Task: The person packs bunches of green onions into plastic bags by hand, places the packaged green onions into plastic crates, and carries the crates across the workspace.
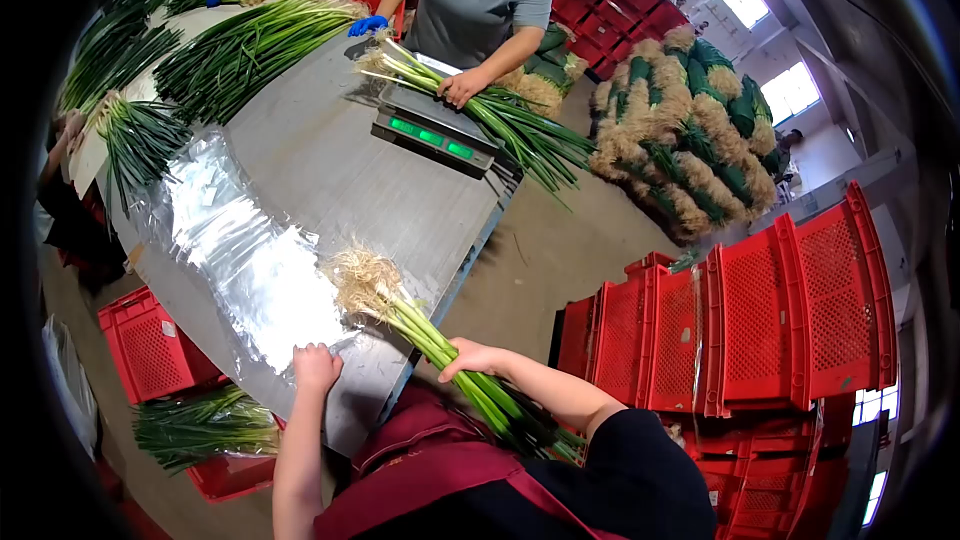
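Observation:
My right hand (468,358) is wrapped round the stalks of a bunch of green onions (425,332). Its pale roots lie over the table near the clear plastic bags, and the dark leaves hang down beside my apron. Closed at the near edge of the bags, my left hand (317,367) has its fingers curled; whether it pinches the plastic is too small to tell. The shiny plastic bags (245,250) lie flat on the grey metal table (330,165).
Across the table a person holds green onions (490,120) on a scale (432,136) with green digits. Large onion piles (250,50) lie at the far left. Red crates (755,310) stand stacked at right; another red crate (155,345) and bagged onions (205,428) are lower left.

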